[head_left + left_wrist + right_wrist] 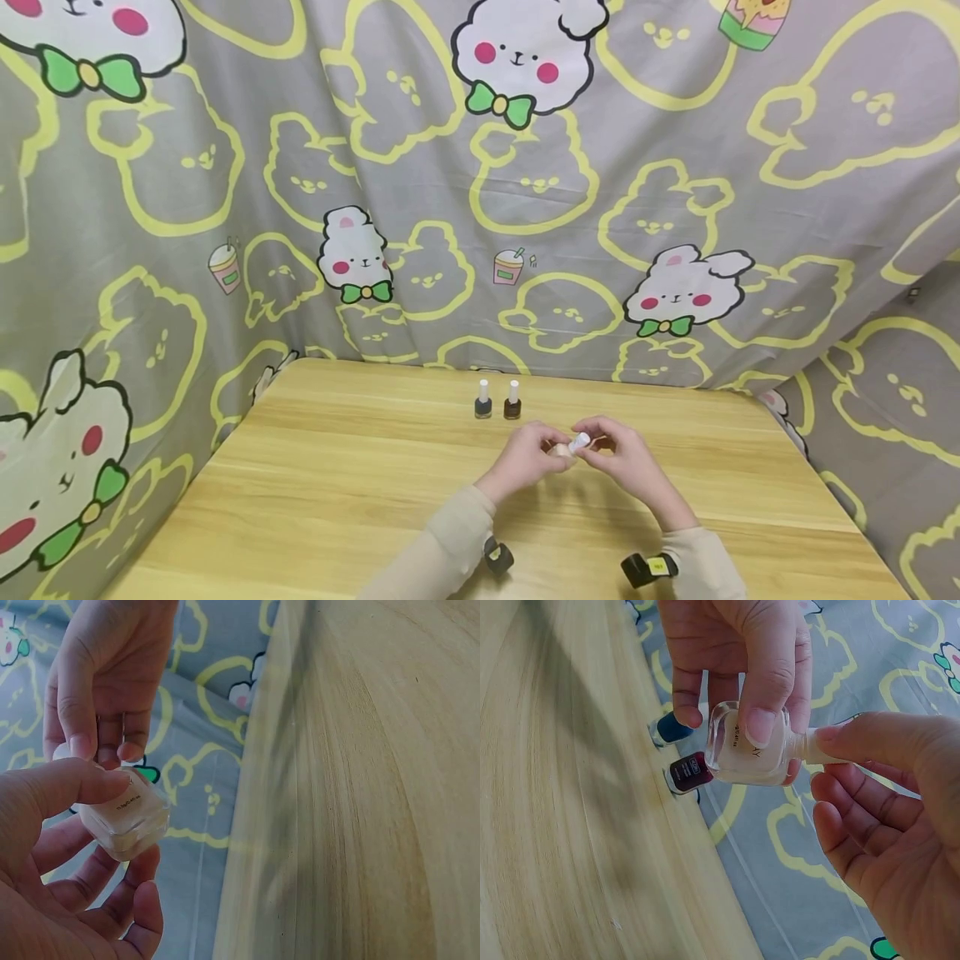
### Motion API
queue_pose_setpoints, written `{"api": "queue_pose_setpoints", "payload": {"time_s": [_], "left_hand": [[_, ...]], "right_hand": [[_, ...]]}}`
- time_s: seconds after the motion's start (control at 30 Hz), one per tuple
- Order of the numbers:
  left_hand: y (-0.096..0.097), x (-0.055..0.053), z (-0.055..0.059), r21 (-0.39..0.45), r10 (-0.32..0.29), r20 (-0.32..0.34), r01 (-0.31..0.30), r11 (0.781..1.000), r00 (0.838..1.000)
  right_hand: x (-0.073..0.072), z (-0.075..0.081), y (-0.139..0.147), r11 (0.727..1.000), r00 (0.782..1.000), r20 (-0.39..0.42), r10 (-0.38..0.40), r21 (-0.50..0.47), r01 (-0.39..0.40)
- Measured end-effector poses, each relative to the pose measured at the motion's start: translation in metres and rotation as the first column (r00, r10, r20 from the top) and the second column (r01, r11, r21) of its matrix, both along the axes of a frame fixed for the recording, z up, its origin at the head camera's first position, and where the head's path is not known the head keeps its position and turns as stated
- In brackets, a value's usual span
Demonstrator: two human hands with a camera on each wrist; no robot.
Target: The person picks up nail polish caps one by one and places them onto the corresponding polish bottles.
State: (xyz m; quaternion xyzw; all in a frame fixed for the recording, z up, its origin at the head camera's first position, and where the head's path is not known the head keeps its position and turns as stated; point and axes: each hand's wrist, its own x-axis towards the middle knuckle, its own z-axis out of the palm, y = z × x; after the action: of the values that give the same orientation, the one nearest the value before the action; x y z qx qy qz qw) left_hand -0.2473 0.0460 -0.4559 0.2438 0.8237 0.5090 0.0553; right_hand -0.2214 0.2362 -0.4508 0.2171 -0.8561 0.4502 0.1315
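A clear glass nail polish bottle (735, 754) with pale polish is held between both hands above the table. My left hand (530, 454) grips its glass body, thumb across the printed label, as the left wrist view shows. With thumb and fingers my right hand (624, 458) pinches the white cap (579, 442). In the right wrist view the cap (821, 748) sits at the bottle's neck; whether it is tight or loose I cannot tell. The bottle lies tilted, its base toward the left hand's side.
Two more nail polish bottles with white caps stand upright toward the table's back: a dark blue one (483, 407) and a dark red one (512, 407). The wooden table (337, 483) meets a grey patterned curtain (420, 192) behind and at both sides.
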Motion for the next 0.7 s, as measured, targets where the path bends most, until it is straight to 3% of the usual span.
{"api": "queue_pose_setpoints", "payload": {"time_s": [0.27, 0.47, 0.7], "left_hand": [[0.0, -0.0018, -0.0006, 0.028, -0.018, 0.024, 0.017, 0.999, 1.0], [-0.0012, -0.0036, -0.0014, 0.038, -0.016, 0.047, 0.014, 0.999, 0.999], [-0.0042, -0.0067, 0.0004, 0.079, 0.006, 0.062, -0.011, 0.997, 0.998]], "right_hand": [[-0.0005, -0.0011, 0.003, 0.996, 0.995, 0.094, 0.018, -0.086, -0.009], [-0.0033, -0.005, 0.004, 0.99, 0.995, 0.089, 0.046, -0.134, -0.034], [-0.0038, -0.0071, 0.0042, 0.967, 0.986, 0.165, 0.013, -0.252, 0.03]]}}
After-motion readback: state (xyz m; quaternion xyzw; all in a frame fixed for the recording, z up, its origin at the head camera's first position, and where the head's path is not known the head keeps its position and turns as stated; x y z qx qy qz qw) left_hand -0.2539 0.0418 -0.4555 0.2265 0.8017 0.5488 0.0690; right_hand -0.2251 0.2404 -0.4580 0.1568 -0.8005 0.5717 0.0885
